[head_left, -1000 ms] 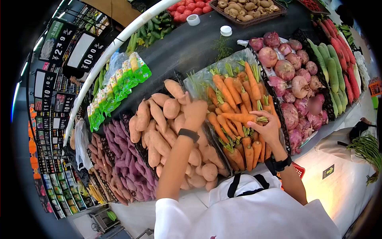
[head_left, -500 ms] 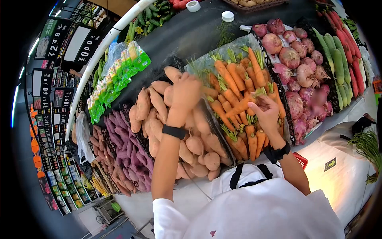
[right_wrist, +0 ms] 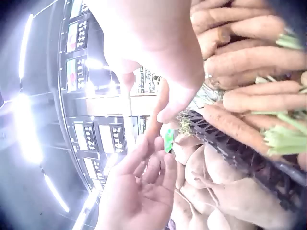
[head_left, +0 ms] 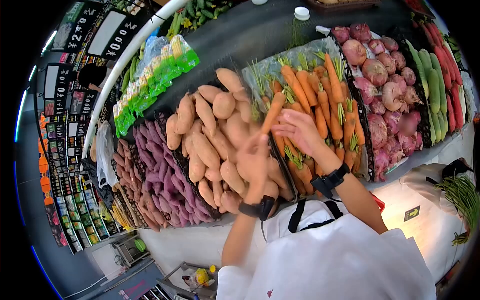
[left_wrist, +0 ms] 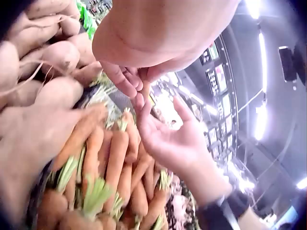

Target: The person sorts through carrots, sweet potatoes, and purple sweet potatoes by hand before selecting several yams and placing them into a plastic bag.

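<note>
A single orange carrot (head_left: 273, 113) stands slanted over the border between the sweet potatoes and the carrot pile. Its lower end is pinched by the fingers of my left hand (head_left: 252, 157), which is blurred above the sweet potatoes (head_left: 205, 150). My right hand (head_left: 302, 131) is beside the carrot with fingers loosely extended, their tips right at its side. In the right wrist view the carrot (right_wrist: 157, 112) runs from the left fingers up beside the right fingers. Loose carrots (head_left: 327, 105) with green stem stubs lie below and beyond my right hand.
Purple sweet potatoes (head_left: 167, 170) lie to the left, red onions (head_left: 380, 100) to the right. Black mesh dividers (right_wrist: 240, 153) separate the heaps. Green-wrapped corn packs (head_left: 152, 82) and a white rail (head_left: 117, 70) stand at the back left. A white round container (head_left: 301, 13) sits on the dark mat.
The carrot has gone from lying nearly level in my right hand to slanting upright in my left. My left hand came down toward me; my right hand moved left and loosened.
</note>
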### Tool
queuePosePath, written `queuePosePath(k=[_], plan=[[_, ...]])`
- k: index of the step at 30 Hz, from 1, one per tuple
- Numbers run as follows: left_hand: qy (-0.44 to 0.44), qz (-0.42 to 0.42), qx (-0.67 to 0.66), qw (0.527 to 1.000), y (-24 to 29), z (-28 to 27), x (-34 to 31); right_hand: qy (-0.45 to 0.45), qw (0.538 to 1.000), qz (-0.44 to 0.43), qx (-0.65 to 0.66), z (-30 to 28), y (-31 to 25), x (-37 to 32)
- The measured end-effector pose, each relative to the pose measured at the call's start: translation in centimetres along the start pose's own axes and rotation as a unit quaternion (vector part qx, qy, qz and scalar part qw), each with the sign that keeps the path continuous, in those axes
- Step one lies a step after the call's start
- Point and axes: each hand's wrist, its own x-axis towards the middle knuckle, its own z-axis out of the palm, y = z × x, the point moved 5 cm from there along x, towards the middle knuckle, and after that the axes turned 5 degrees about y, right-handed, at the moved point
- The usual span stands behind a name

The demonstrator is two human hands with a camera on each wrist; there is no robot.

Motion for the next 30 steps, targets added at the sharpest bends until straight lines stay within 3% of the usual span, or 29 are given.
queuePosePath(k=[1,3,5,7,8,9,11,13,15,17,19,21,23,25,27,28,30], plan=[[-0.024,-0.021,0.009,0.999,-1.6,0.5,-1.4,0.005,1.000,0.005,-0.002,-0.9,0.4,0.0],[-0.071,-0.012,0.036,0.997,-2.7,1.6,-3.5,0.044,0.957,-0.098,-0.271,-2.4,0.1,0.1],[-0.114,0.013,0.093,0.989,-1.8,2.0,-4.3,0.051,0.952,-0.085,-0.289,-3.5,-0.2,-0.3],[-0.170,0.193,0.247,0.934,-0.6,3.0,-4.6,0.059,0.934,-0.050,-0.348,-3.8,-0.4,-0.8],[-0.198,0.232,0.311,0.900,-0.8,3.5,-4.6,0.070,0.928,-0.062,-0.361,-4.3,-0.4,-0.7],[-0.201,0.232,0.310,0.900,-0.1,3.5,-4.7,0.074,0.928,-0.063,-0.360,-4.3,-0.6,-0.8],[-0.225,0.266,0.344,0.872,1.7,4.1,-5.0,0.059,0.814,-0.169,-0.553,-3.4,-1.9,-1.1],[-0.217,0.269,0.345,0.873,2.6,4.1,-4.0,0.052,0.705,-0.255,-0.660,-2.6,-1.4,-1.4],[-0.199,0.329,0.300,0.873,3.2,5.1,-2.3,0.067,0.658,-0.274,-0.698,-2.7,-0.7,-1.7],[-0.203,0.382,0.302,0.849,2.0,6.6,-1.2,0.065,0.677,-0.297,-0.671,-3.5,-1.5,-1.7],[-0.244,0.411,0.362,0.801,1.1,8.1,-0.6,0.111,0.733,-0.304,-0.599,-3.9,-4.0,-1.9],[-0.267,0.393,0.378,0.795,0.6,9.1,0.5,0.157,0.709,-0.333,-0.601,-4.2,-6.3,-1.3],[-0.244,0.360,0.339,0.834,0.8,10.5,2.7,0.186,0.670,-0.286,-0.659,-5.0,-7.5,0.2],[-0.251,0.350,0.339,0.837,-0.3,11.9,4.8,0.189,0.668,-0.279,-0.663,-5.3,-7.3,1.6],[-0.190,0.385,0.342,0.836,-0.9,12.9,7.3,0.201,0.672,-0.261,-0.663,-4.9,-7.4,2.7],[-0.230,0.315,0.323,0.863,-1.2,13.2,9.2,0.202,0.674,-0.261,-0.661,-4.6,-7.6,3.0],[-0.256,0.283,0.342,0.859,-1.1,13.7,11.5,0.194,0.656,-0.274,-0.676,-4.2,-7.6,3.1]])
